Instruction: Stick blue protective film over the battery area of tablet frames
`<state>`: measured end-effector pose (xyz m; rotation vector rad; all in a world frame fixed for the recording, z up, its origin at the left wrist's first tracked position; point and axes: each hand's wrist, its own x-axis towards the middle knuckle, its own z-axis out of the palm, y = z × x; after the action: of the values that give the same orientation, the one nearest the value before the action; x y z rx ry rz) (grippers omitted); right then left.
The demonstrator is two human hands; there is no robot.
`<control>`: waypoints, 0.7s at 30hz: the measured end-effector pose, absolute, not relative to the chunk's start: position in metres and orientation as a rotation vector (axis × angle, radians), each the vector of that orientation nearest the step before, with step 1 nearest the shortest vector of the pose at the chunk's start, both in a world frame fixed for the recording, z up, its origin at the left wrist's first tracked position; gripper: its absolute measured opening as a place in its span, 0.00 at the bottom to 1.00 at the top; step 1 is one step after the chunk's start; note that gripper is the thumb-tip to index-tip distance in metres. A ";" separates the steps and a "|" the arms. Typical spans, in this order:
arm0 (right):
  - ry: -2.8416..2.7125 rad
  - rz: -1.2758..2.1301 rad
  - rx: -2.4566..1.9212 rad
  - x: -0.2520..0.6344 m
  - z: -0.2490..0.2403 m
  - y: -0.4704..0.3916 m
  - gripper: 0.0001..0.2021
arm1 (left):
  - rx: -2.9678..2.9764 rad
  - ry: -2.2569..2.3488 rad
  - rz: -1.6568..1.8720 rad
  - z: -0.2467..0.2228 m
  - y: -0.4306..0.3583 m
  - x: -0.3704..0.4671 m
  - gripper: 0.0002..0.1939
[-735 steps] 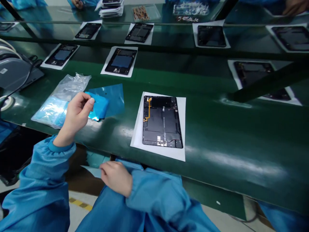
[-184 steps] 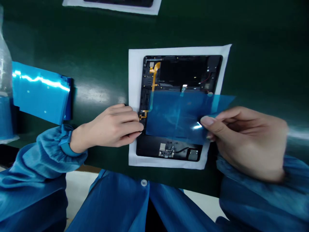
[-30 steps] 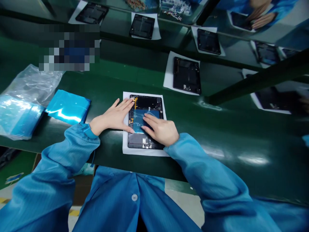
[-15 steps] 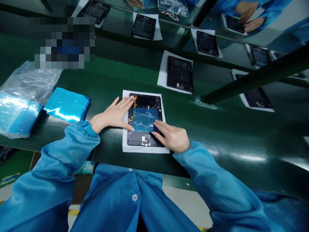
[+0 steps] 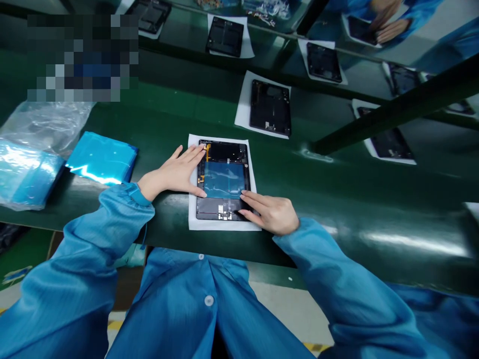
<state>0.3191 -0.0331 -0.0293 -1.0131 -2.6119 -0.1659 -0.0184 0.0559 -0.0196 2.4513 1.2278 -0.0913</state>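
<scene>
In front of me a tablet housing (image 5: 239, 209) lies flat on a white sheet (image 5: 192, 214), its inside parts showing. A blue translucent film (image 5: 224, 180) covers its middle. My left hand (image 5: 175, 172) rests spread at the left side, fingertips on the housing's upper left corner near an orange flex cable (image 5: 208, 152), thumb at the film's lower left corner. At the lower right corner of the film my right hand (image 5: 275, 212) touches with its fingertips. Its thumb and fingers are apart, with nothing seen between them.
A stack of blue film (image 5: 103, 157) and a clear plastic bag (image 5: 45, 129) with more film lie at left. Another housing (image 5: 270, 107) sits on the belt beyond. A dark post (image 5: 392, 117) slants in from the right. A co-worker's hands (image 5: 391, 30) handle a housing at upper right.
My right hand has slid slightly right, and its thumb and fingers have spread apart. The left hand stays put. Housings on the belt beyond have shifted left.
</scene>
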 end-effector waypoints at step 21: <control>-2.744 0.093 -0.955 0.254 -0.026 0.002 0.24 | 2.490 1.218 -0.091 -0.023 0.054 -0.021 0.72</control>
<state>0.2539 0.0016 -0.0261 -0.9553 -2.7441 0.0927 -0.0206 0.0537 -0.0227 2.4901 1.2178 -0.0912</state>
